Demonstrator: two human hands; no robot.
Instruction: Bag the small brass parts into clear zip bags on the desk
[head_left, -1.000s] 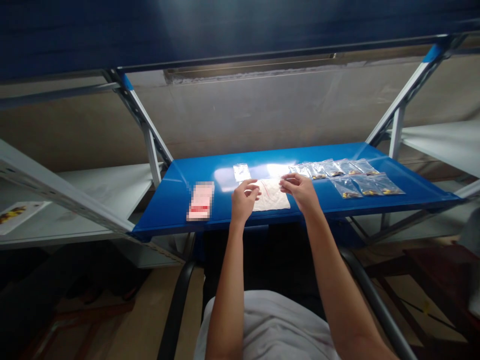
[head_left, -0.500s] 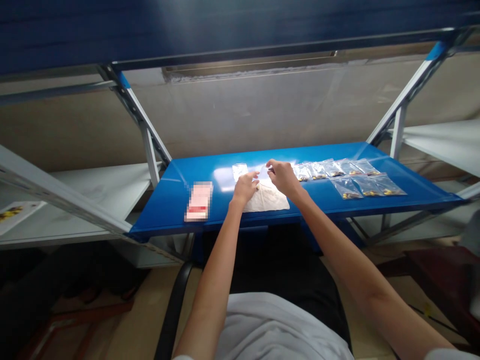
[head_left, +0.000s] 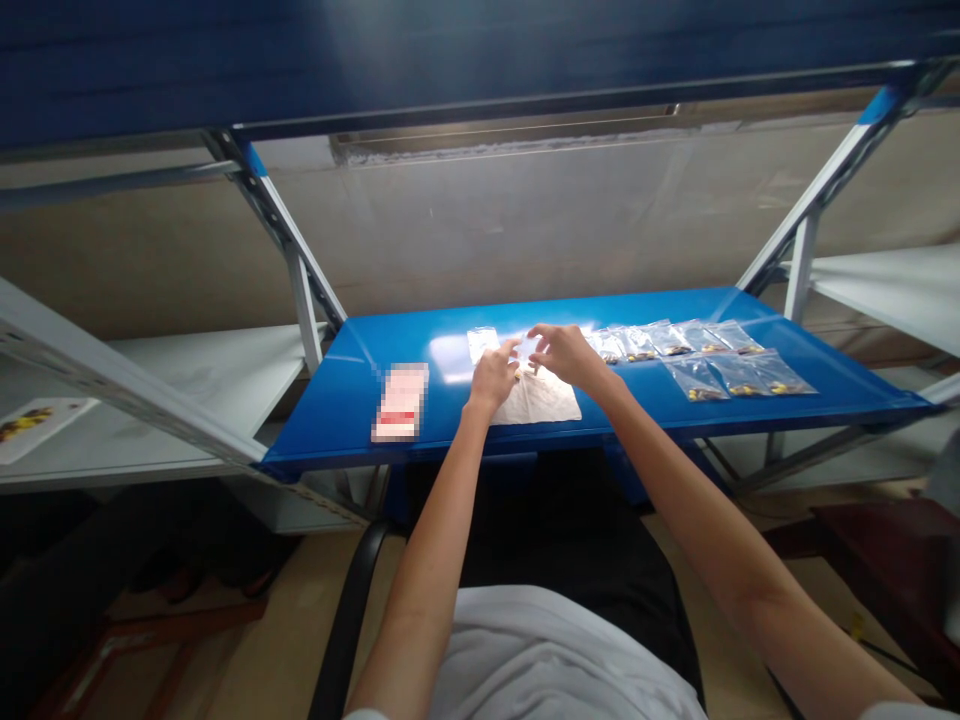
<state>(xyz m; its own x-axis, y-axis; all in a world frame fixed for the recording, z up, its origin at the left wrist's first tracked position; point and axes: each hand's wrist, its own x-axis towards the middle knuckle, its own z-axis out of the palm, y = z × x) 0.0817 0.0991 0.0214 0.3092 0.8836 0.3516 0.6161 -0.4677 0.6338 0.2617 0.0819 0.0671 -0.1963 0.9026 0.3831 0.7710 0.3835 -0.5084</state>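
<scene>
A small clear plastic bag is stretched between my two hands, above an off-white cloth. My left hand is closed on the bag's left side. On the other side, the curled fingers of my right hand pinch the bag. Small pale bits show under my left fingertips, too small to name. Just beyond my left hand lie flat clear bags. To the right are two rows of clear zip bags with small yellow and dark pieces inside.
A pink and red blurred packet lies left on the blue table. Slanted metal struts flank the table, and a blue shelf hangs overhead. On the left white shelf sits a tray with yellow pieces.
My right hand has come down slightly and its fingers have moved onto the bag beside my left hand. My left hand stays nearly in place. The view has shifted slightly.
</scene>
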